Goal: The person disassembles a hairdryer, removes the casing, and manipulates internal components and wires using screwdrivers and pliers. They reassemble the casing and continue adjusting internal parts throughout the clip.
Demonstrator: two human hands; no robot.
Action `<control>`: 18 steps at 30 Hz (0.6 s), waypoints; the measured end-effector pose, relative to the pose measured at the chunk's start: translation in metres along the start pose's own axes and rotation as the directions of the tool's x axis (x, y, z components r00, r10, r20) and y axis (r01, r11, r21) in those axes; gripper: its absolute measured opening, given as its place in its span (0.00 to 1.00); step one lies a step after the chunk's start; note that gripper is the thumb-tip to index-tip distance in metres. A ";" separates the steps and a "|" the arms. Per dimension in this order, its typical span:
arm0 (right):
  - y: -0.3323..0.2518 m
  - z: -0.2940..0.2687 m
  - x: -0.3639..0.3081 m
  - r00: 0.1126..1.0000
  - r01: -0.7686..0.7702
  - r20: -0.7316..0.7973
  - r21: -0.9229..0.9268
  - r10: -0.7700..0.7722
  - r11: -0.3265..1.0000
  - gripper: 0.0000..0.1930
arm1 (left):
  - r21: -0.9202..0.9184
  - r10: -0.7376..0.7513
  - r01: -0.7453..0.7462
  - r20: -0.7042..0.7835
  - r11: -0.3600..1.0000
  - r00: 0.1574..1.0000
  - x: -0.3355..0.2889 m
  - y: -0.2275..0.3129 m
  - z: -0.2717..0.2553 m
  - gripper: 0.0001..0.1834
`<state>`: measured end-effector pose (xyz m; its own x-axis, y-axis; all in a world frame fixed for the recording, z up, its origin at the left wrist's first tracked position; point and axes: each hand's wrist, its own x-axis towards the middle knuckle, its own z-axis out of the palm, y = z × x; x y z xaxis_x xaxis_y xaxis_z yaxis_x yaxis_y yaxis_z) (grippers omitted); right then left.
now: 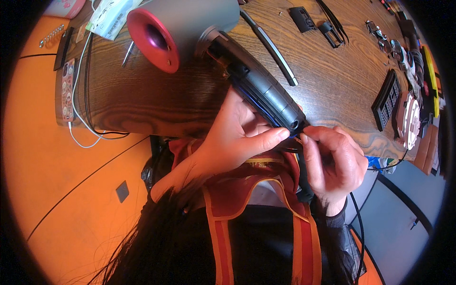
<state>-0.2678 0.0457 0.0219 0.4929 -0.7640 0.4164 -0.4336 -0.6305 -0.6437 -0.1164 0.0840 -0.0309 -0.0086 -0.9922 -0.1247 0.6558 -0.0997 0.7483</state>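
A hair dryer [199, 28] with a grey barrel and a red-pink ring lies tilted across the table's near side. Its black handle [273, 92] has its inner side exposed, and blue wires [259, 105] run along it. Wrapped under the handle, my left hand [235, 130] is closed on it, thumb pressed near the lower end. At that end the fingers of my right hand [339, 159] pinch together, touching the handle's tip. What lies between those fingertips is hidden; a bit of blue wire shows close by.
Beyond the handle lies a long dark strip [270, 50]. Small black parts [304, 20] and tweezers [335, 21] sit at the back. To the right are a black slotted piece [385, 100] and a round pale object [408, 118]. A phone [69, 90] with a white cable rests left.
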 end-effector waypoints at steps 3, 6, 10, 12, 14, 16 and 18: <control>-0.003 0.000 0.003 0.996 0.083 0.025 -0.099 -0.081 0.992 0.10 | -0.036 0.018 -0.017 0.014 0.999 1.000 0.001 0.002 0.002 0.31; -0.007 0.000 0.005 0.992 0.124 0.046 -0.158 -0.119 0.980 0.10 | -0.013 -0.005 0.005 0.013 1.000 1.000 0.002 0.004 0.002 0.30; -0.009 0.001 0.007 0.995 0.099 0.043 -0.161 -0.094 0.982 0.10 | 0.025 -0.047 0.048 -0.022 0.999 0.999 0.001 0.006 0.003 0.29; -0.009 0.001 0.007 0.997 0.070 0.045 -0.122 -0.065 0.990 0.10 | 0.025 -0.006 0.007 -0.008 1.000 1.000 0.001 0.006 0.003 0.29; -0.009 0.001 0.007 0.996 0.080 0.042 -0.112 -0.076 0.990 0.09 | 0.022 0.015 -0.015 -0.001 1.000 1.000 0.001 0.005 0.003 0.30; -0.007 0.001 0.007 0.997 0.068 0.028 -0.066 -0.067 0.995 0.10 | 0.027 0.026 -0.027 0.013 0.999 1.000 0.001 0.005 0.002 0.32; -0.005 0.001 0.006 0.999 0.036 0.005 0.017 -0.036 0.999 0.10 | 0.035 0.031 -0.033 0.040 0.999 0.999 0.000 0.006 0.002 0.33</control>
<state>-0.2616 0.0448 0.0269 0.5119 -0.7399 0.4364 -0.4028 -0.6555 -0.6388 -0.1141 0.0835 -0.0254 -0.0185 -0.9970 -0.0747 0.6289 -0.0697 0.7744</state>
